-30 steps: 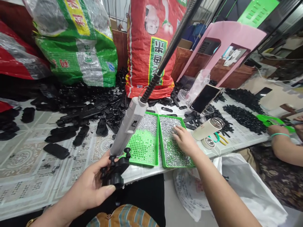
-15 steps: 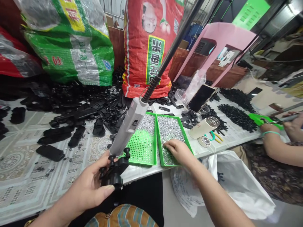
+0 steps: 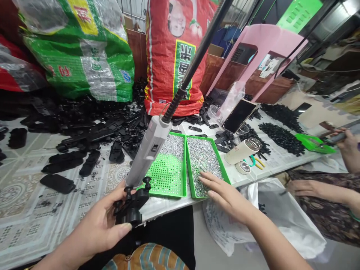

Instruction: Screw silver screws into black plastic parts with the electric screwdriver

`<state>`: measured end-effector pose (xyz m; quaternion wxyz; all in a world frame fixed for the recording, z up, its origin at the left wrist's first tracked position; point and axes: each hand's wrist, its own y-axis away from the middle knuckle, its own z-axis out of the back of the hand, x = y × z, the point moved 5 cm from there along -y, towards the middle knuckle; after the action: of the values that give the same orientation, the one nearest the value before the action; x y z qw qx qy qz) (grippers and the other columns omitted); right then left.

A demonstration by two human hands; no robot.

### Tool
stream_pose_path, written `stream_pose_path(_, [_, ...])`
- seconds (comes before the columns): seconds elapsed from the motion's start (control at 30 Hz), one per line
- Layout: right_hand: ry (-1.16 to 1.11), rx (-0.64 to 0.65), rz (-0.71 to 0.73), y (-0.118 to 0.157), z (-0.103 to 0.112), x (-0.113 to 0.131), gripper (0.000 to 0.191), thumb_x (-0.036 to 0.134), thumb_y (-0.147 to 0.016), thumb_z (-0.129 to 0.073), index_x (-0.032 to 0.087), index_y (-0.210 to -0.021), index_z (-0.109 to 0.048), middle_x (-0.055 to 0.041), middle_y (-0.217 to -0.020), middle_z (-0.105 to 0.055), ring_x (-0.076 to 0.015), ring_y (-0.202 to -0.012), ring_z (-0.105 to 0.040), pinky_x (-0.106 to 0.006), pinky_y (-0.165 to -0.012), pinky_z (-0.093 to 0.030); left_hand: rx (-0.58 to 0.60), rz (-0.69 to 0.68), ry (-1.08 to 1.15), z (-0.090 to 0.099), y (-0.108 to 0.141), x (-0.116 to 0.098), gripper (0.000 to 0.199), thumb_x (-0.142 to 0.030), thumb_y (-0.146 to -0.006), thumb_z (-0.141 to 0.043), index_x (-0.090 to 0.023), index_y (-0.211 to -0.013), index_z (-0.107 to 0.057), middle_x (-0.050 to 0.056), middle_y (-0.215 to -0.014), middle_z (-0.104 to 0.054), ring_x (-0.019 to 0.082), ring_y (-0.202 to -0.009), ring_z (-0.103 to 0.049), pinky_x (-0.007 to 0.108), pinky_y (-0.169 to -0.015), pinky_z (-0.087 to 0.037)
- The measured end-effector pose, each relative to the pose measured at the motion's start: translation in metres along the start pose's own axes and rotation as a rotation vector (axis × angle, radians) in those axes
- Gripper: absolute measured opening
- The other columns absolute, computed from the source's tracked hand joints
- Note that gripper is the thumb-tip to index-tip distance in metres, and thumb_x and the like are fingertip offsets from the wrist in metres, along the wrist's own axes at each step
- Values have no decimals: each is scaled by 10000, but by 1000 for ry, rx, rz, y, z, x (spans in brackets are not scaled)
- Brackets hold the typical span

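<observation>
My left hand is closed around a black plastic part with round knobs, at the table's near edge. A grey electric screwdriver on a black cord slants down to the same hand; its lower end is hidden behind the fingers and the part. Over the near end of the right green tray, my right hand has its fingers stretched out and slightly apart, with nothing visible in them. Small silvery screws fill this tray. Beside it lies a left green tray with a perforated plate, screws heaped at its far end.
Black plastic parts spread across the left and back. Behind them stand a green sack and a red sack. To the right are a phone, a cream flask and a co-worker's hands. A white bag hangs below.
My right hand has gone from fingers bunched in the screws to spread fingers, slightly lower. The screwdriver and left hand shifted slightly left in view. One co-worker hand moved down from the tray.
</observation>
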<state>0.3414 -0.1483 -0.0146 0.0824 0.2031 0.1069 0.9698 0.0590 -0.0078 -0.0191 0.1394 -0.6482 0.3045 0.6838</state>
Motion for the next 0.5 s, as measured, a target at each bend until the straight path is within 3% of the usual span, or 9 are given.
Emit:
stream_pose_path(0.13, [128,-82,-152,-19,-2,-13,614,515,-883,-254,263,-1425,-110,-52,-1508,-48,-266,-1373,-26,-521,-1081,-177,-20,43,31,-4,-1,1,562,-462,-503,-719,-191,-990,-647,84,-1246,-558,347,-1223,-414,437,-1046,-273])
stream_pose_path(0.23, [242,-28,-34,-58,-7,-19,657,576,-853,-275,284,-1420,-119,-61,-1506,-34,-300,-1365,-8,-564,-1065,-134,-41,42,5,-4,-1,4,565,-463,-491,-724,-201,-986,-650,81,-1238,-566,353,-1218,-418,436,-1054,-258])
stream_pose_path(0.33, [309,-94,43,-87,0,-26,651,575,-850,-290,292,-1416,-137,-47,-1506,-73,-276,-1371,-49,-525,-1081,-130,-107,31,-26,3,1,9,612,-472,-479,-730,-195,-1016,-635,98,-1155,-615,364,-1211,-421,449,-1046,-271])
stream_pose_path(0.4, [319,-157,4,-94,5,-29,644,551,-866,-265,260,-1422,-118,-63,-1505,-80,-274,-1372,-56,-529,-1078,-140,-145,25,-18,7,4,14,619,-477,-475,-733,-192,-1015,-633,99,-1112,-636,367,-1219,-411,447,-1043,-279])
stream_pose_path(0.5, [306,-169,-6,-83,-2,-23,624,496,-894,-212,225,-1430,-45,-68,-1505,-46,-264,-1373,-35,-526,-1081,-150,-192,39,28,13,6,18,610,-478,-463,-745,-196,-994,-642,85,-1211,-587,370,-1249,-369,442,-1058,-253])
